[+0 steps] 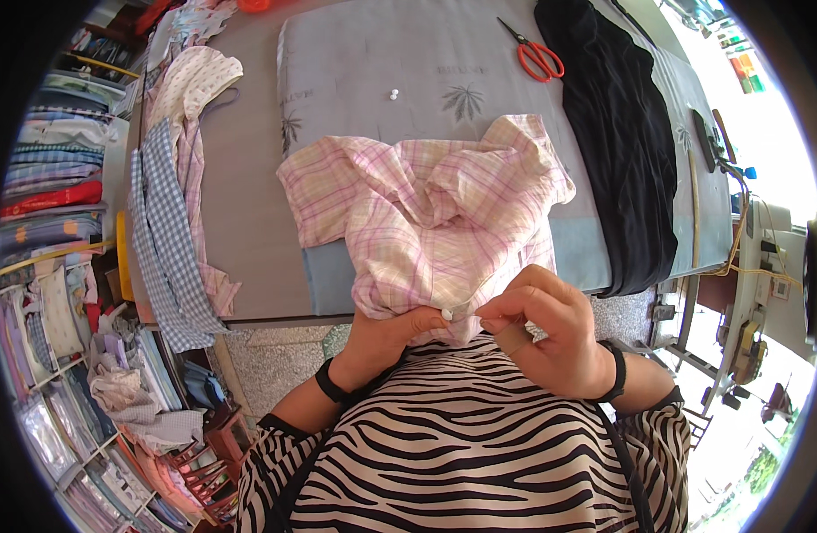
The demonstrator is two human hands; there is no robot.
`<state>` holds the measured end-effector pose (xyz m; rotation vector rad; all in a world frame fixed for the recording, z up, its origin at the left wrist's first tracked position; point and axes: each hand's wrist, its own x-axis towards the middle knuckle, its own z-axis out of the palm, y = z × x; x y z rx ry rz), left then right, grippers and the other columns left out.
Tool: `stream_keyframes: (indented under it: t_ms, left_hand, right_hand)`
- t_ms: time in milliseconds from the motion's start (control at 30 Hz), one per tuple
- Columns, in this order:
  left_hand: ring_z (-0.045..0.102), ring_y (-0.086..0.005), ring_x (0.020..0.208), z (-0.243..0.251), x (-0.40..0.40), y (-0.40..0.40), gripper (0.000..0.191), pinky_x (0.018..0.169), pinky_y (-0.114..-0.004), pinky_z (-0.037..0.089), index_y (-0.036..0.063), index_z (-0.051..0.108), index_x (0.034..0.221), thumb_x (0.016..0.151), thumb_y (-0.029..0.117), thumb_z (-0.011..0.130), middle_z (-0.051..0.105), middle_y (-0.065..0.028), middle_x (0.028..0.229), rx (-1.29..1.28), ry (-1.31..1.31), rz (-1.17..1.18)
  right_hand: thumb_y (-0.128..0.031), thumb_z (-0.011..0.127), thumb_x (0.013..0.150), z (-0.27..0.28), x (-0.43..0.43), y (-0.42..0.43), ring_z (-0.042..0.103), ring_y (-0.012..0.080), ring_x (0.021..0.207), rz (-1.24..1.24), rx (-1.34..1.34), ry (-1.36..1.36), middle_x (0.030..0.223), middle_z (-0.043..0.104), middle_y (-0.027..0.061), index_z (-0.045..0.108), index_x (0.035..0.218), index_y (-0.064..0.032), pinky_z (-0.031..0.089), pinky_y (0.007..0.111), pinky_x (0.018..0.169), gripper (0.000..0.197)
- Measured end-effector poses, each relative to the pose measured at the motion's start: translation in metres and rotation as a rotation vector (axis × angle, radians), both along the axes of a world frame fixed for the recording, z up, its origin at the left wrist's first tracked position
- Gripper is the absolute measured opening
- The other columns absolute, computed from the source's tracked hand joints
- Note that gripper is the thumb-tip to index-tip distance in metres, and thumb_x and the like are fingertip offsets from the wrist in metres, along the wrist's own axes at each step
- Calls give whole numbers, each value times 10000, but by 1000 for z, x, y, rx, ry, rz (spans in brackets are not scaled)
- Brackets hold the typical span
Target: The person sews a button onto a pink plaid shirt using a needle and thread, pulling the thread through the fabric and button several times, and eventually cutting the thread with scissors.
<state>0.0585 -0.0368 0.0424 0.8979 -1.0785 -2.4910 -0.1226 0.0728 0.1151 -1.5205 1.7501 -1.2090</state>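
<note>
A pink and cream plaid shirt (408, 233) lies bunched over the table's front edge. My left hand (388, 336) grips its lower part, with the thumb beside a small white button (446, 314). Just right of the button, my right hand (548, 326) has its thumb and index finger pinched together near the cloth. A thin pale thread seems to run by these fingers; whether they hold a needle is too small to tell. More small white buttons (394, 94) lie on the grey palm-print cloth (375, 53) beyond the shirt.
Red-handled scissors (540, 61) lie at the upper right beside a long black cloth (611, 146). Blue gingham fabric (172, 240) and a pale printed cloth (194, 83) hang along the table's left side. Shelves of folded fabric (55, 160) stand at the left.
</note>
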Motion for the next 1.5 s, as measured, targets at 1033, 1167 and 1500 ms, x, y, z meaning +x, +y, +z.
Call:
stream_keyframes:
  t_ms: [1033, 1167, 1500]
  left_hand:
    - [654, -144, 946, 5, 1, 1, 244, 805, -255, 533, -7, 651, 1064, 825, 16, 695, 685, -79, 1029, -401, 38, 64]
    - [657, -143, 937, 8, 0, 0, 239, 798, -254, 535, -4, 653, 1065, 832, 29, 692, 686, -76, 1028, -399, 21, 40]
    - [651, -129, 924, 3, -1, 1, 307, 785, -245, 531, 4, 647, 1070, 780, 18, 748, 681, -62, 1021, -453, -39, 102]
  right_hand:
    - [10, 686, 688, 12, 11, 1, 559, 206, 564, 40, 26, 246, 735, 505, 55, 635, 842, -53, 456, 320, 479, 174]
    - [23, 694, 682, 7, 12, -3, 532, 188, 530, 29, -20, 247, 718, 503, 53, 646, 839, -41, 430, 301, 459, 176]
    - [17, 701, 657, 0, 20, -8, 500, 177, 506, -13, -51, 441, 683, 451, 47, 640, 855, -44, 409, 296, 434, 216]
